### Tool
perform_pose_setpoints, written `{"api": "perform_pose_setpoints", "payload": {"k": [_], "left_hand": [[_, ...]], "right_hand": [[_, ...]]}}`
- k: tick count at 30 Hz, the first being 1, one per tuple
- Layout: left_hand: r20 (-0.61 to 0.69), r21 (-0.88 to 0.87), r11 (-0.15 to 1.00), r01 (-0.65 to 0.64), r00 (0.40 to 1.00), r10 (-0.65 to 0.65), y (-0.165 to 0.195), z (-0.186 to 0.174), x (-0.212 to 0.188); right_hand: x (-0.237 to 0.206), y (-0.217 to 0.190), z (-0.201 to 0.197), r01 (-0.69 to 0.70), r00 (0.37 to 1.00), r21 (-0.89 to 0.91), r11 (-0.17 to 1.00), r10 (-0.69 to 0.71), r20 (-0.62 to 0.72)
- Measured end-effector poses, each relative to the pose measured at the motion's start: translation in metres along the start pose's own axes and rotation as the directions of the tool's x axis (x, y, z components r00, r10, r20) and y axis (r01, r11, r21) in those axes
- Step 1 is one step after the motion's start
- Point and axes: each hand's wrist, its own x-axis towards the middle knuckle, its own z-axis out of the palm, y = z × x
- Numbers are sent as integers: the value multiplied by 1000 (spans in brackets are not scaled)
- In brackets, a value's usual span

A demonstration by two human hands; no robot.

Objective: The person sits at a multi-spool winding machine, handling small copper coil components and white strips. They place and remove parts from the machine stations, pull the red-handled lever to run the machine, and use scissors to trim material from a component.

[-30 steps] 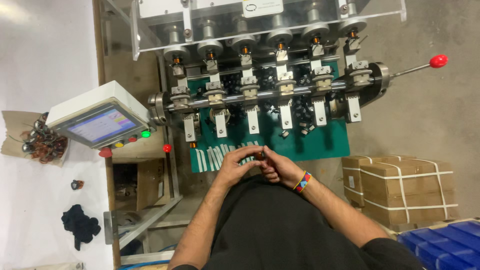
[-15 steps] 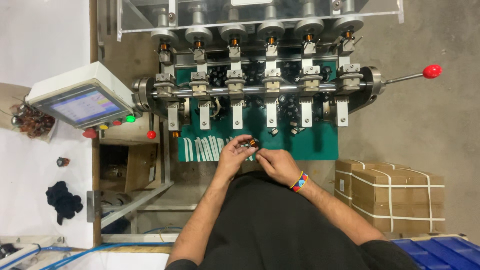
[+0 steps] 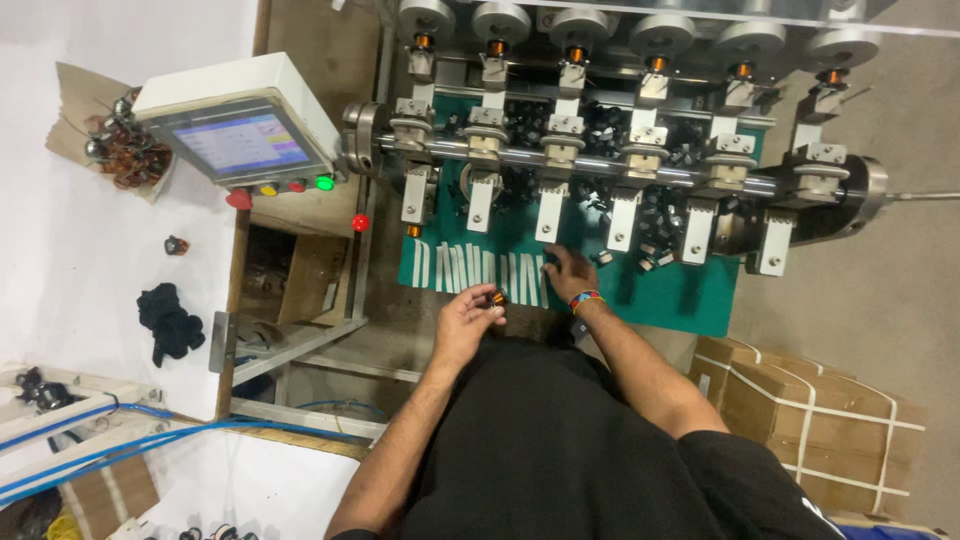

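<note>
Setting: we stand over a multi-spindle steel winding machine (image 3: 620, 160) with a green work mat (image 3: 690, 295).
Left hand (image 3: 468, 318): our fingertips pinch a small copper-wound coil (image 3: 496, 298) near the mat's front edge.
Right hand (image 3: 570, 272): now parted from the left, fingers spread on the mat beside white paper strips (image 3: 480, 268).
Change: a second ago we held both hands together at the coil.
</note>
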Motion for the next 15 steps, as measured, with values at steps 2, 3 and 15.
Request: {"api": "perform_pose_setpoints", "payload": {"k": [2, 3, 15], "left_hand": [[41, -19, 1000, -14, 999, 15, 1, -7, -4], [63, -28, 999, -22, 998, 23, 1, -11, -4], [77, 46, 999, -8, 997, 5, 4, -30, 9]], "right_hand": [[3, -15, 4, 53, 995, -50, 997, -57, -85], [2, -21, 5, 36, 996, -79, 996, -43, -83], [-11, -17, 19, 60, 973, -14, 998, -62, -224]]}}
